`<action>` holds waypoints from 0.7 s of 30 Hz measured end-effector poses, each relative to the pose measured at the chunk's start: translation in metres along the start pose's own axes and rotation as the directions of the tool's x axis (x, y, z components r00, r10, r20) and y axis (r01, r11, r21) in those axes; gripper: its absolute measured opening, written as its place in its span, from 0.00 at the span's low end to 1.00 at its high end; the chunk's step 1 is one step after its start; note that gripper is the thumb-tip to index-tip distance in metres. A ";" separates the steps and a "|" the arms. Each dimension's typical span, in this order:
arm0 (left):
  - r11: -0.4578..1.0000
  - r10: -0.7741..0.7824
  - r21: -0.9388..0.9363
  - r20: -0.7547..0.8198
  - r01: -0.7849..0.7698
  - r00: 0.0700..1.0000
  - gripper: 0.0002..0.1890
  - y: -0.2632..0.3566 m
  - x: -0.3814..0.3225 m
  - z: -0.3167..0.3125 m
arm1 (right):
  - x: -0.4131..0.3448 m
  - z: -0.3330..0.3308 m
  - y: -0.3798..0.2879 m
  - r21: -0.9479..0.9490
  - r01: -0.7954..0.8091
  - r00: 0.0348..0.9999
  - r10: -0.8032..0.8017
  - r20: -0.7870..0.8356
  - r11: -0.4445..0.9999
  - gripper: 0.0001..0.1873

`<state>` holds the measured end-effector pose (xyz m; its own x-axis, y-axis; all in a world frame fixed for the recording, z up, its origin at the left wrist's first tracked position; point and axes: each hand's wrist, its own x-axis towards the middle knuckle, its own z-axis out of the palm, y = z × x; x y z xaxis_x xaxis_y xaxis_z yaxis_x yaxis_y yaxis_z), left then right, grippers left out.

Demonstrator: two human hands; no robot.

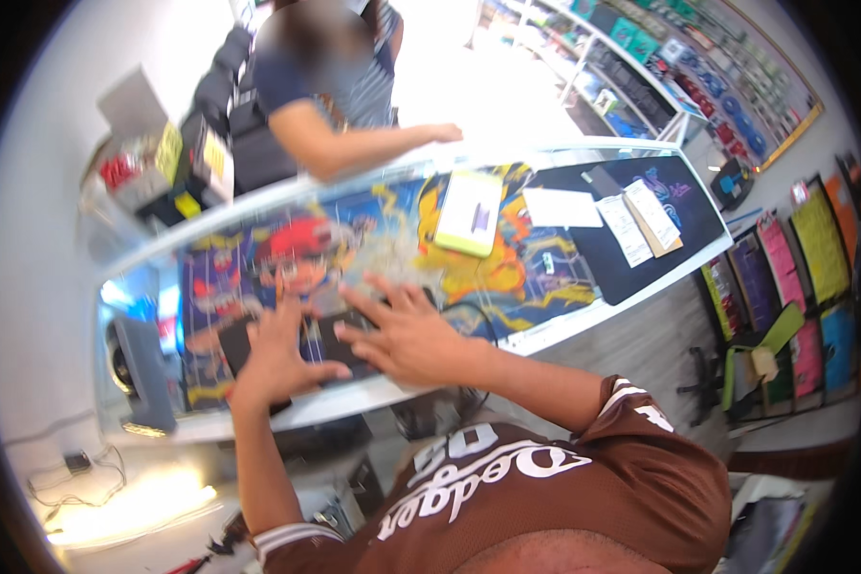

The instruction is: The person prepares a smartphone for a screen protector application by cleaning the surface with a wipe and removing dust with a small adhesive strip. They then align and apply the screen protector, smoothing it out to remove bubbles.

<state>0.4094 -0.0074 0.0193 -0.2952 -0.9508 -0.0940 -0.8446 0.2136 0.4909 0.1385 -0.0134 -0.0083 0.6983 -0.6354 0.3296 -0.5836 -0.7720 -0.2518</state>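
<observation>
My left hand [280, 355] is spread, fingers apart, over a dark flat object [237, 343] on the glass-sided counter. Close by on its right, my right hand [409, 333] is also spread, above another dark flat object [346, 337]. Blur and my fingers hide whether either hand touches them, and I cannot tell what the objects are. Beneath lies a colourful cartoon-printed mat [394, 237]. A white and yellow-green box [470, 214] rests on the mat beyond my right hand. To its right are a blank white card [563, 208] and printed paper slips [624, 229].
Across the counter [660, 287] a person [344, 107] leans a forearm on its far edge. A dark grey speaker-like device [142, 373] stands at the left end. A black mat [681, 186] covers the right end. A thin dark cable [477, 308] curves near my right wrist.
</observation>
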 end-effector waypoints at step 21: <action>0.994 -0.083 0.075 0.097 0.076 0.992 0.53 0.016 0.006 -0.008 | -0.019 -0.009 0.026 0.082 0.000 0.999 -0.005 0.052 0.997 0.24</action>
<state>0.3970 -0.0114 0.0333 -0.2661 -0.9390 -0.2181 -0.8957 0.1571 0.4161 0.1066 -0.0210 -0.0132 0.7216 -0.6319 0.2828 -0.5473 -0.7709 -0.3259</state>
